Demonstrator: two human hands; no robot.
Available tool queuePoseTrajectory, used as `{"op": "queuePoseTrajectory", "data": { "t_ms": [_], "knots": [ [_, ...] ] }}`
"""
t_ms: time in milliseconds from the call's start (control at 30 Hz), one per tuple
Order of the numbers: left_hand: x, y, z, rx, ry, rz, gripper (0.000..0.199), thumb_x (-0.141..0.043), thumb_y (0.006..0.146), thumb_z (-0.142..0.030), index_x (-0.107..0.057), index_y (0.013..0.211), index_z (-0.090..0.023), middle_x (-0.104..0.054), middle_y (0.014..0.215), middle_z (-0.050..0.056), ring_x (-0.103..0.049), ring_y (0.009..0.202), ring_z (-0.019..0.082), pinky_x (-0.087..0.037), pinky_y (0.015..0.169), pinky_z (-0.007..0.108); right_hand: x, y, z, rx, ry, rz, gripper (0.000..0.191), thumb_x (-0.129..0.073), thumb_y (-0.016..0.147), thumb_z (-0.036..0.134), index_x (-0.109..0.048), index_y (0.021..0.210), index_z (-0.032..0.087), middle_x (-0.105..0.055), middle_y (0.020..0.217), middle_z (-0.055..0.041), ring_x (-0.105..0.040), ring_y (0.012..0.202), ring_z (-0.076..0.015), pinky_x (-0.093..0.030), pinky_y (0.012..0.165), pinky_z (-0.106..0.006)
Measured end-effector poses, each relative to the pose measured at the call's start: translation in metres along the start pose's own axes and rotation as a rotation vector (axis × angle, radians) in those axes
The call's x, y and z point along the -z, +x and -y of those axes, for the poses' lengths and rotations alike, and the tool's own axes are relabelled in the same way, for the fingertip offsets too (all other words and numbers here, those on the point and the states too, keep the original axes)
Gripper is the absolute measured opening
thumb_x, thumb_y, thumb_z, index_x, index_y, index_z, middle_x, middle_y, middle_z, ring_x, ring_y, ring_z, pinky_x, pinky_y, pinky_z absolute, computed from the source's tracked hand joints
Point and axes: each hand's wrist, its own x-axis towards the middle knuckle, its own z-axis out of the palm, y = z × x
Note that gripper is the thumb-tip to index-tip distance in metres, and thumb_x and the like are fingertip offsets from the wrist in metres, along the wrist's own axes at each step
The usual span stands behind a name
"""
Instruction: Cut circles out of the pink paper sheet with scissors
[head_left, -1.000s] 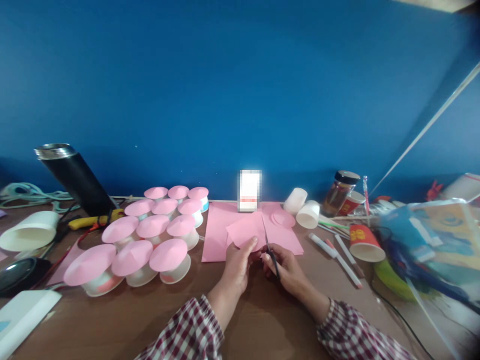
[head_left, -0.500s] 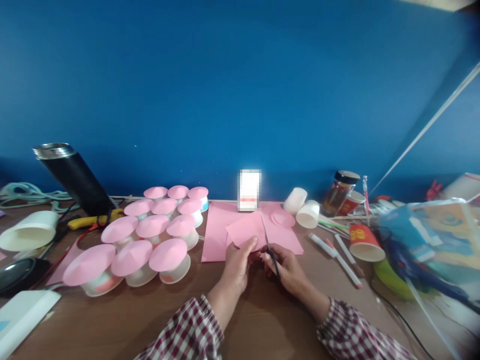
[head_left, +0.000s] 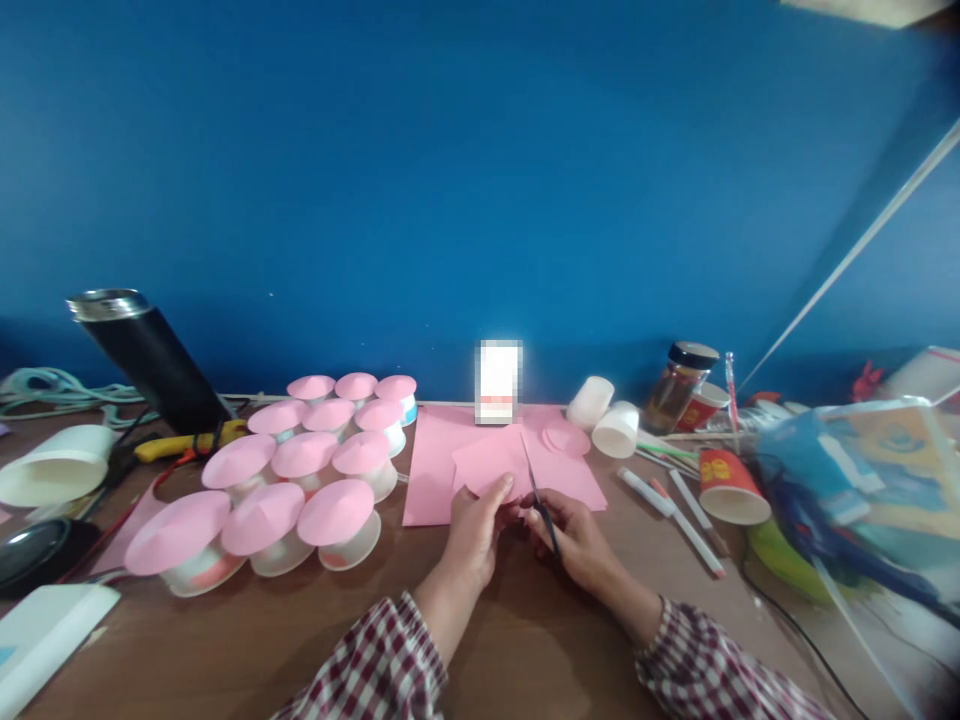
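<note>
My left hand (head_left: 481, 528) is closed on a piece of pink paper (head_left: 487, 460), its thumb pressed on top. In my right hand (head_left: 568, 530) is a pair of scissors (head_left: 543, 510), blades pointing up and away beside the paper's right edge. The fingertips of both hands nearly meet at the paper's near edge, and what lies between them is hard to make out. Beneath lies a larger pink sheet (head_left: 427, 470) on the table. Cut pink circles (head_left: 566, 438) rest at its right side.
Several paper cups topped with pink paper cones (head_left: 336, 510) stand in rows at left. White cups (head_left: 616, 429), markers (head_left: 694, 540), a jar (head_left: 681, 385) and a red cup (head_left: 731, 487) are on the right. A black flask (head_left: 150, 360) leans at far left, near yellow-handled pliers (head_left: 191, 441).
The small pink scrap seen at my right fingertips is no longer visible. Both hands, the paper and the scissors have barely moved.
</note>
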Motion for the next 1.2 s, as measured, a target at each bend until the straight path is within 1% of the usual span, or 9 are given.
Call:
{"op": "queuePoseTrajectory", "data": {
  "t_ms": [167, 300, 467, 700, 833, 1000, 1100, 1200],
  "knots": [
    [-0.0021, -0.0010, -0.0012, -0.009, -0.038, 0.002, 0.029, -0.078, 0.060, -0.030, -0.056, 0.064, -0.012, -0.059, 0.057, 0.002, -0.059, 0.052, 0.015, -0.049, 0.051, 0.028, -0.0012, 0.0011, -0.0013, -0.010, -0.019, 0.014, 0.035, -0.059, 0.084, 0.046, -0.058, 0.095, 0.013, -0.051, 0.059, 0.0034, -0.047, 0.047, -0.0090, -0.037, 0.044, -0.019],
    [-0.0031, -0.0017, -0.0016, -0.001, -0.038, -0.048, 0.028, -0.079, 0.058, -0.026, -0.056, 0.067, -0.011, -0.059, 0.056, 0.001, -0.059, 0.050, 0.015, -0.049, 0.049, 0.027, -0.0008, 0.0006, -0.0001, -0.013, -0.013, 0.022, 0.035, -0.060, 0.083, 0.047, -0.058, 0.093, 0.014, -0.052, 0.061, 0.0027, -0.047, 0.048, -0.0091, -0.037, 0.045, -0.020],
    [-0.0033, -0.0027, -0.0015, -0.017, -0.040, -0.024, 0.029, -0.079, 0.058, -0.026, -0.057, 0.070, -0.011, -0.061, 0.058, 0.002, -0.060, 0.052, 0.016, -0.049, 0.049, 0.028, 0.0001, -0.0002, 0.0011, -0.011, -0.010, 0.024, 0.033, -0.060, 0.083, 0.045, -0.057, 0.092, 0.014, -0.053, 0.060, 0.0027, -0.047, 0.048, -0.0090, -0.037, 0.045, -0.020],
    [-0.0034, -0.0020, -0.0021, -0.011, -0.030, -0.052, 0.030, -0.080, 0.056, -0.026, -0.056, 0.066, -0.012, -0.059, 0.055, 0.001, -0.058, 0.050, 0.015, -0.049, 0.049, 0.028, 0.0003, 0.0010, 0.0029, -0.009, -0.001, 0.030, 0.034, -0.060, 0.083, 0.046, -0.058, 0.092, 0.013, -0.056, 0.066, 0.0001, -0.048, 0.050, -0.0092, -0.038, 0.046, -0.020],
    [-0.0019, -0.0008, -0.0012, -0.009, -0.023, -0.036, 0.028, -0.079, 0.058, -0.026, -0.055, 0.062, -0.011, -0.057, 0.054, 0.001, -0.058, 0.051, 0.014, -0.049, 0.051, 0.027, 0.0014, 0.0009, 0.0037, -0.018, -0.014, 0.033, 0.036, -0.060, 0.083, 0.047, -0.058, 0.092, 0.012, -0.056, 0.064, 0.0001, -0.047, 0.049, -0.0087, -0.037, 0.045, -0.019],
    [-0.0001, 0.0005, 0.0005, -0.012, -0.015, -0.020, 0.027, -0.078, 0.060, -0.027, -0.057, 0.067, -0.011, -0.059, 0.057, 0.001, -0.058, 0.053, 0.014, -0.049, 0.051, 0.028, 0.0021, 0.0002, 0.0031, -0.021, -0.049, 0.029, 0.036, -0.059, 0.083, 0.047, -0.059, 0.091, 0.013, -0.056, 0.064, 0.0000, -0.047, 0.047, -0.0087, -0.037, 0.044, -0.019],
    [-0.0001, 0.0003, 0.0003, -0.004, -0.011, -0.040, 0.028, -0.078, 0.060, -0.027, -0.056, 0.065, -0.012, -0.057, 0.056, 0.001, -0.057, 0.051, 0.014, -0.048, 0.050, 0.028, 0.0022, 0.0006, 0.0025, -0.023, -0.058, 0.030, 0.035, -0.059, 0.083, 0.048, -0.059, 0.091, 0.013, -0.055, 0.060, 0.0013, -0.047, 0.047, -0.0089, -0.037, 0.044, -0.019],
    [-0.0001, 0.0007, 0.0003, 0.002, -0.016, -0.051, 0.030, -0.079, 0.058, -0.028, -0.055, 0.065, -0.012, -0.057, 0.055, 0.000, -0.056, 0.050, 0.014, -0.048, 0.050, 0.028, 0.0026, 0.0014, 0.0023, -0.025, -0.052, 0.033, 0.036, -0.058, 0.083, 0.048, -0.059, 0.093, 0.013, -0.056, 0.063, 0.0006, -0.047, 0.046, -0.0086, -0.038, 0.043, -0.019]
  ]
}}
